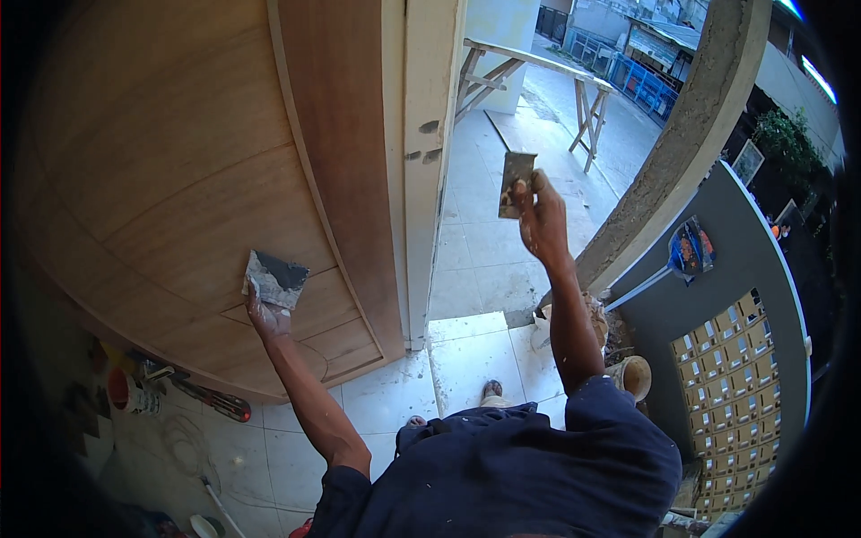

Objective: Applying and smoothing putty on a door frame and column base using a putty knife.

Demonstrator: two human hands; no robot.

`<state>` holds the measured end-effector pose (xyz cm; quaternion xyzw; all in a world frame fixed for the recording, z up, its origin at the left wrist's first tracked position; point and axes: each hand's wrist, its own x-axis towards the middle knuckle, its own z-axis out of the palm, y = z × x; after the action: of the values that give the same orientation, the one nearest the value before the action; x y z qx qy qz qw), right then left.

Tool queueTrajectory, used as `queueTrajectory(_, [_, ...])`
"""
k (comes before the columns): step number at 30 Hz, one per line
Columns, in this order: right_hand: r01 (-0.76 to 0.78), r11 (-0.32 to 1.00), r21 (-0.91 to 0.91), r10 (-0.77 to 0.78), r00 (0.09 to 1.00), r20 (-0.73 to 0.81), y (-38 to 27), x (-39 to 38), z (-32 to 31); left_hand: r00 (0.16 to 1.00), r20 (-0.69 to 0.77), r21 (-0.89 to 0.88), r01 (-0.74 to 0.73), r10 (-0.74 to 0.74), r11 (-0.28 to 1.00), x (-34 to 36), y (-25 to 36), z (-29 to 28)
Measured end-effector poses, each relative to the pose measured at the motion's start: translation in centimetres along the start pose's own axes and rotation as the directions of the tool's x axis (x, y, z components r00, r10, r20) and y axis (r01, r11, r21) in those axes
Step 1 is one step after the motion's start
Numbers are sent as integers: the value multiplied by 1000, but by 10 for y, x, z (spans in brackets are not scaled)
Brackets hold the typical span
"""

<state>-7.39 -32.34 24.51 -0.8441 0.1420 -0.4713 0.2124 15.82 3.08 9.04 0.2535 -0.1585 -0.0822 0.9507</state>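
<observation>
My left hand [268, 318], smeared with white, is closed on the lower edge of a flat putty-covered plate [283, 273], with white and dark grey patches on its face. It is held out in front of a brown wooden door [193, 170]; whether it touches the door I cannot tell. Farther right, my raised right hand [545, 222] grips a flat rectangular scraper blade [518, 170], its thumb pressed on the blade's stained face. This blade is in front of the doorway opening, apart from the pale door frame [426, 179].
A wooden trestle table [538, 61] stands outside beyond the tiled floor [475, 269]. At right are a rough concrete post [668, 134], a grey panel with a lattice [731, 403], a long-handled dustpan [691, 249] and a bucket [632, 377]. Tools and another bucket [133, 394] sit lower left.
</observation>
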Motion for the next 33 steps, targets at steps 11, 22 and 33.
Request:
queueTrajectory(11, [-558,654,-511,756,448,478,245,-354,-39,969,-242,55,-44,56,998,-92,-35,-20])
queueTrajectory(22, [-561,702,-439,712,572,408,385,-266,-73,800,-461,-102,383,-385,918,-218,-303,59])
queueTrajectory(33, [-680,704,-206,674,547,496,448,-240,-35,706,-438,20,627,-557,779,-202,-379,108])
